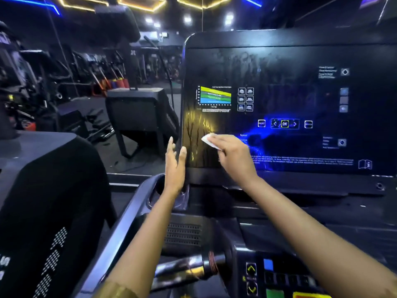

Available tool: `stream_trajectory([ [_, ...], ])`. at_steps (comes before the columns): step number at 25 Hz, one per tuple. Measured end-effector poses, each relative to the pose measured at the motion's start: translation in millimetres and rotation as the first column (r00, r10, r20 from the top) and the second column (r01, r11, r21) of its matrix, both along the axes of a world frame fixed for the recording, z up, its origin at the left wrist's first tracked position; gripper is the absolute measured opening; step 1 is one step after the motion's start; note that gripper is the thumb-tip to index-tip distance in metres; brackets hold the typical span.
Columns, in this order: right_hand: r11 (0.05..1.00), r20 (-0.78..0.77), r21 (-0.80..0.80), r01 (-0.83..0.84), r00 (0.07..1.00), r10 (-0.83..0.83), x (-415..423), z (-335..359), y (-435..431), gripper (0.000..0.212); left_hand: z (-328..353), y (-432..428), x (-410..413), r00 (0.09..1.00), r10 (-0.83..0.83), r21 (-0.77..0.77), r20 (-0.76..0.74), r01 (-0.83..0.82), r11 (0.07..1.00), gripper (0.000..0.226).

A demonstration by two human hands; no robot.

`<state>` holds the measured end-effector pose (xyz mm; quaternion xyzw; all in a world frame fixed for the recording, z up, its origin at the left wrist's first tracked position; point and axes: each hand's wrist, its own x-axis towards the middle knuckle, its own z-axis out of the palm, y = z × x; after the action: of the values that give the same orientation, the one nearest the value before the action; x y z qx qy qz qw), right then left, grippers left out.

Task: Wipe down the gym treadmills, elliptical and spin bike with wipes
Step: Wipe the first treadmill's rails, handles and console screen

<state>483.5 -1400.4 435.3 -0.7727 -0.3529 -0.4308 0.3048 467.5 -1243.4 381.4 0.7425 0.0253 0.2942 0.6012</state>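
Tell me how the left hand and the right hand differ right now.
The right hand pinches a white wipe on the treadmill screen; the left hand holds nothing. The right hand's fingers are curled; the left hand's are straight, beside the screen's left edge. Both are bare and raised near the screen's lower left corner.

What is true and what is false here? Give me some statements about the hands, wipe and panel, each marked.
1. The right hand holds a white wipe against the console panel. True.
2. The left hand grips a spray bottle. False: it holds nothing, fingers straight, beside the panel's left edge.
3. A coloured chart shows on the panel. True.
4. The wipe covers the OK button. False: it lies lower left of it.
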Motion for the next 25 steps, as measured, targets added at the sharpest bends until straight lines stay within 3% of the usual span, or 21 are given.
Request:
stream_trajectory([
  [5, 0.925, 0.235, -0.377, 0.054, 0.971, 0.039, 48, 30, 39, 0.035, -7, -7, 29, 0.986, -0.042, -0.171, 0.161, 0.070, 0.983, 0.080],
  [7, 0.875, 0.328, -0.467, 0.126, 0.944, 0.039, 48, 20, 43, 0.040, -13, -4, 32, 0.982, -0.075, -0.221, 0.172, 0.113, 0.969, 0.090],
  [9, 0.841, 0.380, -0.515, 0.164, 0.923, 0.052, 42, 3, 44, 0.040, -15, -2, 34, 0.985, -0.107, -0.235, 0.136, 0.138, 0.962, 0.083],
  [12, 0.821, 0.400, -0.549, 0.157, 0.912, 0.094, 35, -28, 39, 0.034, -16, -3, 34, 0.981, -0.132, -0.262, 0.143, 0.166, 0.951, 0.062],
  [16, 0.802, 0.357, -0.591, 0.087, 0.920, 0.164, 27, -52, 23, 0.031, -13, -2, 29, 0.982, -0.108, -0.255, 0.153, 0.145, 0.956, 0.080],
  [18, 0.794, 0.360, -0.604, 0.070, 0.913, 0.193, 34, -42, 13, 0.034, -13, -2, 28, 0.980, -0.120, -0.250, 0.157, 0.157, 0.955, 0.079],
  [22, 0.855, 0.353, -0.486, 0.178, 0.936, 0.005, 56, -10, 4, 0.036, -12, 1, 28, 0.977, -0.152, -0.175, 0.149, 0.178, 0.968, 0.069],
  [25, 0.856, 0.382, -0.474, 0.206, 0.924, -0.011, 44, -30, 3, 0.035, -11, 7, 29, 0.979, -0.174, -0.127, 0.104, 0.187, 0.974, 0.071],
])
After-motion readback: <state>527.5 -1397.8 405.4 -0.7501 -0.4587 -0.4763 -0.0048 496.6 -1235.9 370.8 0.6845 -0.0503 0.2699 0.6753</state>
